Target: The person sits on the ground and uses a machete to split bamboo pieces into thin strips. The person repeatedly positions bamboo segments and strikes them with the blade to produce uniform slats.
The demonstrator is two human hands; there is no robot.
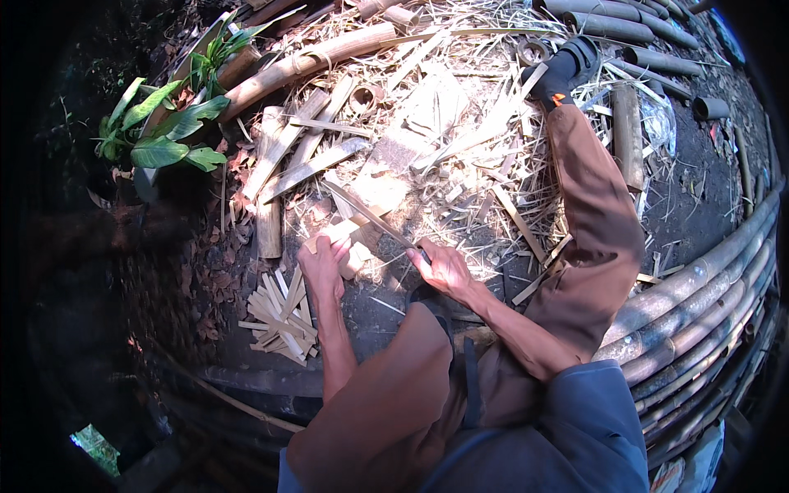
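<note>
My right hand [445, 268] is closed around the handle end of a long knife [367, 214], whose blade points up and to the left. A pale bamboo strip [348, 226] is pinched in my left hand [324, 264]. The blade crosses the strip's far part; whether the two touch, I cannot tell. Under the strip, beside my left fingers, stands a pale block [356, 260] that the hand partly hides. Close to my left forearm lies a loose pile of short split bamboo pieces [283, 319].
Shavings [501, 164] litter the sunlit ground ahead, with longer split slats [316, 168] to the left. A thick bamboo pole [304, 70] lies at the far left by a leafy plant [168, 135]. Long bamboo poles [699, 287] line the right. My right leg [592, 197] stretches forward.
</note>
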